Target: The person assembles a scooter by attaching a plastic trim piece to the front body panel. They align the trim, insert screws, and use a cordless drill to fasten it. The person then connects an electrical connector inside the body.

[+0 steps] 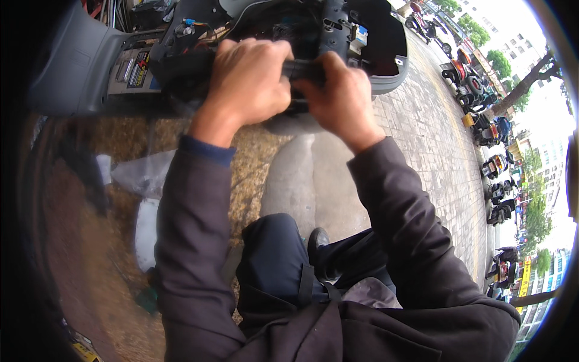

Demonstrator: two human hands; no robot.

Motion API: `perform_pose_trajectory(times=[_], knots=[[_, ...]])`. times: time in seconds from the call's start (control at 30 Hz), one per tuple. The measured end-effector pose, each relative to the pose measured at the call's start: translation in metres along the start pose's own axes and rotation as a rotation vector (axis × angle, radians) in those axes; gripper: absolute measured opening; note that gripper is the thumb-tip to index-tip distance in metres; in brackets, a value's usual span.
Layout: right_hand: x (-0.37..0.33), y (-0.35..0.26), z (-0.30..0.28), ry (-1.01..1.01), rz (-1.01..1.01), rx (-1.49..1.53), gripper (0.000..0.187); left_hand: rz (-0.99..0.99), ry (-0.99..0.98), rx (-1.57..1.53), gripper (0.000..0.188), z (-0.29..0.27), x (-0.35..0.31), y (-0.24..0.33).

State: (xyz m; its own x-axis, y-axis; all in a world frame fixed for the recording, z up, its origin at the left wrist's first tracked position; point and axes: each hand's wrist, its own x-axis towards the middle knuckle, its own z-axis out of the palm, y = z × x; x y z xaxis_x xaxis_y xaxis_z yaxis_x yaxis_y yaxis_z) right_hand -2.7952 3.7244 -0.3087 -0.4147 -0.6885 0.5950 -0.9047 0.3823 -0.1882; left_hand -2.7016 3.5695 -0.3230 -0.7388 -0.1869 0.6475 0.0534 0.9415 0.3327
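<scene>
Both hands are at the opened body of a grey scooter (pixel 90 66). My left hand (pixel 250 81) is closed with its knuckles up, gripping a black bar-like part (pixel 301 70). My right hand (pixel 347 99) pinches the same part from the other side, thumb toward the left hand. The part is blurred and mostly covered by my fingers, so its exact kind cannot be made out. Behind my hands lies the dark inner cavity, with a black metal frame tube (pixel 335 30) running through it.
A battery (pixel 131 69) sits in the scooter to the left of my hands, near a blue connector (pixel 189 22) and wires. Clear plastic wrapping (pixel 145 172) and a white panel (pixel 146 232) lie on the ground. Parked scooters (pixel 473 87) line the paved walkway (pixel 428 133) at right.
</scene>
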Motion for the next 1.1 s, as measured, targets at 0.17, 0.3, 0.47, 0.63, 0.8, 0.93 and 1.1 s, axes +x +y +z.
perform_pose_trajectory(times=[0.17, 0.3, 0.47, 0.63, 0.8, 0.93, 1.1], knots=[[-0.003, 0.000, -0.006, 0.006, -0.007, 0.087, 0.038, -0.005, -0.082, -0.020, 0.027, -0.007, 0.004, 0.001], [-0.033, 0.002, -0.020, 0.110, -0.019, 0.258, 0.047, 0.019, -0.057, -0.019, 0.030, -0.006, 0.006, 0.005], [-0.087, 0.018, -0.029, 0.061, 0.083, 0.229, 0.042, 0.011, -0.010, 0.000, 0.025, 0.001, 0.004, 0.009], [-0.152, 0.047, -0.024, -0.168, 0.324, 0.288, 0.031, 0.014, 0.019, -0.037, 0.027, 0.003, 0.003, 0.006], [-0.220, 0.072, -0.022, -0.292, 0.430, 0.306, 0.032, 0.137, 0.473, 0.122, 0.034, -0.014, -0.006, -0.062], [-0.250, 0.079, -0.025, -0.382, 0.506, 0.306, 0.029, -0.086, 0.381, 0.118, 0.043, -0.027, -0.025, -0.141], [-0.208, 0.048, -0.027, -0.373, 0.364, 0.332, 0.026, -0.376, 0.423, -0.540, 0.062, -0.031, -0.039, -0.194]])
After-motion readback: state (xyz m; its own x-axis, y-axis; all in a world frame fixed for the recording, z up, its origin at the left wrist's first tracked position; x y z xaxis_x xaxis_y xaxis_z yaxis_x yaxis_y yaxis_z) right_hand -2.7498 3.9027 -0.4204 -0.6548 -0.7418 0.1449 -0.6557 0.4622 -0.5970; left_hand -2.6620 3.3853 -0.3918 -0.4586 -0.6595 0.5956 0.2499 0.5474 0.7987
